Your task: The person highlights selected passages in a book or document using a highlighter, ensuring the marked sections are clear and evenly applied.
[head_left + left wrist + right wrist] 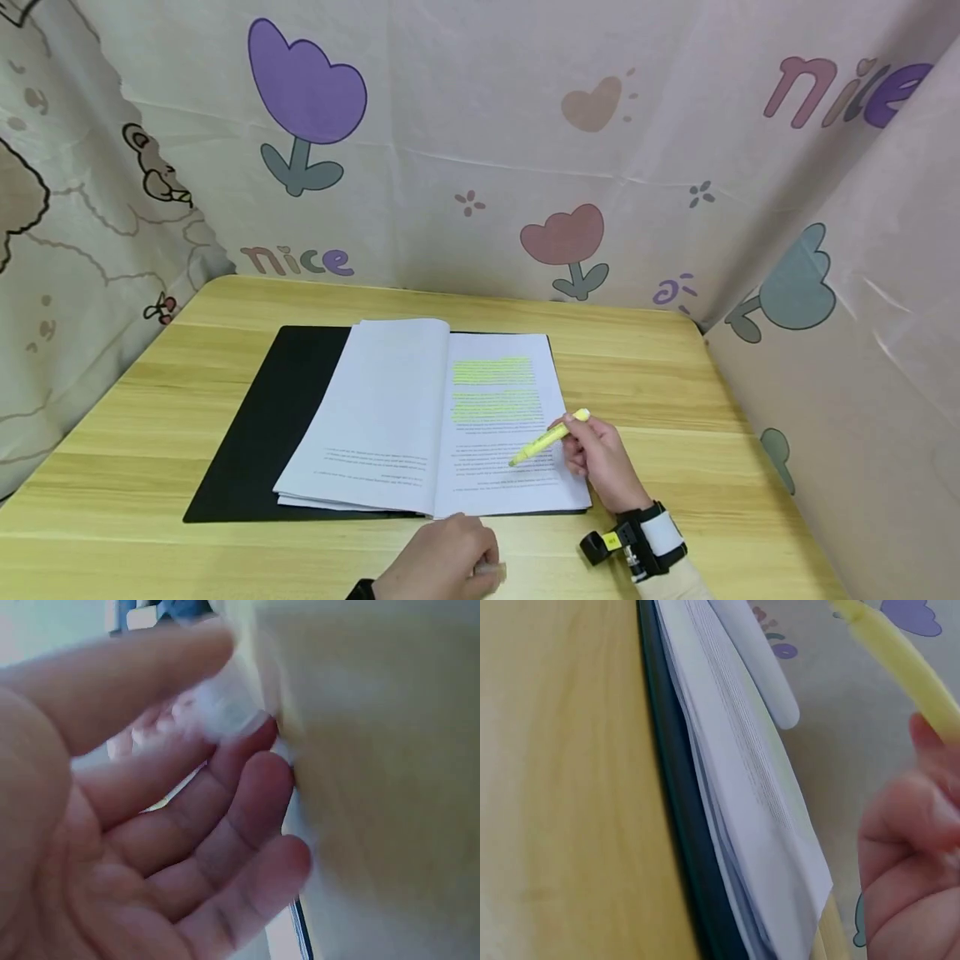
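My right hand (606,465) holds a yellow highlighter (542,444) over the right-hand page (517,496). The highlighter's tip points down and left; whether it touches the paper I cannot tell. Yellow bands cover the upper lines of text there. In the right wrist view, the fingers grip the barrel (904,660). Below the open pages, near the table's front, is my left hand (442,557). Between its thumb and index finger sits a small translucent cap (231,712), blurred in the left wrist view. The other fingers (255,885) are loosely bent.
A black folder (247,433) lies under the stapled-looking pages, its cover spread left. The left page (375,400) bulges near the fold. The wooden table (645,367) meets a printed cloth (450,100) at the back and sides. A wrist camera (600,547) sits by my right wrist.
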### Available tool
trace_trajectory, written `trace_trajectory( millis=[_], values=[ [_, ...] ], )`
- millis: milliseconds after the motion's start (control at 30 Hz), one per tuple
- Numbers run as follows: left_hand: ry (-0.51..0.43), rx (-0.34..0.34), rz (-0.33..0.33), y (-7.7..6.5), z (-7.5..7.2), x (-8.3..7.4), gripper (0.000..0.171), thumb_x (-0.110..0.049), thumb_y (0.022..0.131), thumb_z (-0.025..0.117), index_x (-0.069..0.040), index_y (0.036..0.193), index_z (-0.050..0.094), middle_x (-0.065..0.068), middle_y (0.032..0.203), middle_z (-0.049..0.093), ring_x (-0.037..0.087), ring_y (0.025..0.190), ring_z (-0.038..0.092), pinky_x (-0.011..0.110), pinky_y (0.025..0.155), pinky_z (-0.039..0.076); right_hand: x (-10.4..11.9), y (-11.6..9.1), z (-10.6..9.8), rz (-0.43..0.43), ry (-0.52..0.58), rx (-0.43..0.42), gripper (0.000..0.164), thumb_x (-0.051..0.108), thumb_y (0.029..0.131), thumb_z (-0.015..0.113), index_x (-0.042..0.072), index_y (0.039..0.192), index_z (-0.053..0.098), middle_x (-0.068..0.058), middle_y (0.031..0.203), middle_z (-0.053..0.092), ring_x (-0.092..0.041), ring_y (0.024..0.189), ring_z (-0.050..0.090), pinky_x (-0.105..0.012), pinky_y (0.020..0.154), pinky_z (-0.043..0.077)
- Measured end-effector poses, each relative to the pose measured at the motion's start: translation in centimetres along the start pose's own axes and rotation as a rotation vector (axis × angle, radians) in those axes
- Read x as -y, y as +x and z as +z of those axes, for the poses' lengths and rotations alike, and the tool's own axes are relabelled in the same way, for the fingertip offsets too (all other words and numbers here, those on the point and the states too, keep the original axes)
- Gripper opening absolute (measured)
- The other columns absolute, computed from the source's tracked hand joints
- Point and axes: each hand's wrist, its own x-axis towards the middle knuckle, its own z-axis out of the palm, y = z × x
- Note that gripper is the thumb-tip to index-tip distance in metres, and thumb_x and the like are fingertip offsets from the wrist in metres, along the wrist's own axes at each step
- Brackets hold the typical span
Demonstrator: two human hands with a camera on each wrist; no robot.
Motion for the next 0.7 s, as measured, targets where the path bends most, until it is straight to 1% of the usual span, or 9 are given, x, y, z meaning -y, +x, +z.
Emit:
trace_trajectory(
  millis=[33, 67, 133, 233, 300, 367, 467, 567, 700],
  values=[
    [-0.053, -0.035, -0.023, -0.1, -0.2, 0.1, 0.015, -0.028, 0.097, 0.072, -0.019, 0.084, 0.073, -0.020, 0.074, 0.055, -0.005, 0.069, 0.048, 0.018, 0.063, 0.044, 0.0, 0.0, 0.0, -0.013, 0.018, -0.005, 0.034, 0.022, 0.109, 0.050, -0.009, 0.107, 0.064, -0.002, 0.070, 0.044, -0.011, 0.055, 0.038, -0.023, 0.051, 0.028],
    [-0.111, -0.088, -0.044, -0.1, -0.5, 0.2, 0.015, -0.029, 0.099, 0.069, -0.019, 0.088, 0.073, -0.020, 0.077, 0.057, -0.005, 0.070, 0.050, 0.019, 0.065, 0.046, 0.0, 0.0, 0.0, -0.026, 0.033, -0.006, 0.034, 0.020, 0.109, 0.049, -0.010, 0.107, 0.063, -0.001, 0.069, 0.039, -0.011, 0.055, 0.035, -0.024, 0.051, 0.026],
    [-0.225, -0.235, -0.068, -0.2, -1.0, 0.4, 0.016, -0.029, 0.103, 0.064, -0.017, 0.099, 0.075, -0.017, 0.082, 0.061, -0.002, 0.073, 0.054, 0.022, 0.067, 0.050, 0.0, -0.1, 0.1, -0.053, 0.065, 0.000, 0.028, 0.012, 0.106, 0.048, -0.013, 0.110, 0.059, 0.000, 0.068, 0.036, -0.012, 0.055, 0.033, -0.027, 0.052, 0.023],
    [-0.460, -0.461, -0.104, -0.5, -1.7, 0.7, 0.022, -0.025, 0.106, 0.061, -0.011, 0.115, 0.075, -0.003, 0.088, 0.065, 0.007, 0.072, 0.060, 0.026, 0.065, 0.055, 0.1, -0.2, 0.2, -0.077, 0.090, 0.005, 0.019, 0.005, 0.102, 0.050, -0.011, 0.112, 0.055, 0.000, 0.068, 0.046, -0.009, 0.055, 0.040, -0.025, 0.051, 0.027],
    [-0.590, -0.571, -0.119, -0.6, -2.2, 0.8, 0.027, -0.022, 0.106, 0.059, -0.007, 0.124, 0.073, 0.006, 0.090, 0.064, 0.013, 0.070, 0.061, 0.028, 0.063, 0.057, 0.2, -0.2, 0.3, -0.091, 0.111, 0.020, 0.015, 0.005, 0.102, 0.053, -0.007, 0.111, 0.056, -0.001, 0.071, 0.056, -0.008, 0.056, 0.047, -0.022, 0.050, 0.033],
    [-0.725, -0.621, -0.146, -0.7, -2.6, 0.8, 0.032, -0.021, 0.108, 0.056, -0.004, 0.132, 0.068, 0.013, 0.093, 0.062, 0.019, 0.069, 0.062, 0.029, 0.061, 0.058, 0.4, -0.3, 0.5, -0.108, 0.131, 0.038, 0.013, 0.008, 0.104, 0.057, -0.003, 0.109, 0.060, -0.003, 0.076, 0.065, -0.008, 0.059, 0.054, -0.019, 0.051, 0.039],
    [-0.858, -0.637, -0.193, -0.7, -3.1, 0.8, 0.035, -0.023, 0.108, 0.056, -0.002, 0.135, 0.064, 0.019, 0.095, 0.063, 0.023, 0.071, 0.062, 0.031, 0.063, 0.058, 0.6, -0.5, 0.9, -0.152, 0.164, 0.085, 0.018, 0.013, 0.107, 0.056, -0.001, 0.110, 0.066, -0.004, 0.083, 0.070, -0.008, 0.067, 0.060, -0.019, 0.054, 0.044],
    [-0.953, -0.639, -0.231, -0.7, -3.3, 0.7, 0.030, -0.024, 0.106, 0.061, -0.001, 0.125, 0.066, 0.023, 0.093, 0.065, 0.023, 0.069, 0.061, 0.031, 0.060, 0.058, 0.9, -0.7, 1.2, -0.190, 0.186, 0.135, 0.020, 0.014, 0.108, 0.054, 0.001, 0.112, 0.069, -0.003, 0.087, 0.071, -0.008, 0.072, 0.063, -0.018, 0.057, 0.046],
    [-0.993, -0.654, -0.249, -0.6, -3.4, 0.6, 0.025, -0.023, 0.103, 0.065, 0.001, 0.110, 0.068, 0.026, 0.091, 0.066, 0.017, 0.064, 0.060, 0.032, 0.057, 0.058, 1.2, -1.1, 1.6, -0.214, 0.213, 0.195, 0.020, 0.010, 0.108, 0.052, 0.004, 0.112, 0.071, -0.001, 0.088, 0.072, -0.007, 0.074, 0.063, -0.018, 0.059, 0.047]
  ],
)
